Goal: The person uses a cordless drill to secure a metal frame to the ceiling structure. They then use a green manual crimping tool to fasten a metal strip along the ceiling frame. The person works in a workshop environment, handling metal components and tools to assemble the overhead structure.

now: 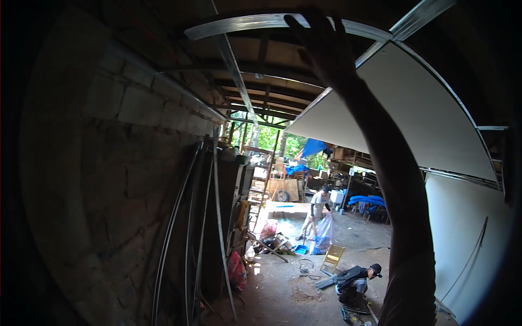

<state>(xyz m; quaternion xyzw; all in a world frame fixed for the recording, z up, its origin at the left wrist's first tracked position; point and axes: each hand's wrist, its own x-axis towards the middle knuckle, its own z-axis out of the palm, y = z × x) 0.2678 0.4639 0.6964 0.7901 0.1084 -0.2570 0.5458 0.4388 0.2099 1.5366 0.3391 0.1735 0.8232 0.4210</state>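
Observation:
My right hand point(326, 51) is raised high, the forearm coming up from the lower right. Its fingers are apart and reach over a silver metal ceiling channel point(239, 24), touching or very near it. That channel meets a crossing channel point(421, 16) beside a white ceiling board point(402, 108). My left hand is out of view.
Metal lengths point(217, 206) lean beside the block wall point(130, 174). Below, a co-worker point(353, 285) crouches by tools near a yellow chair point(334, 255); another person point(318, 206) stands farther back with a plastic bag point(323, 233). A white panel point(457, 244) stands at right.

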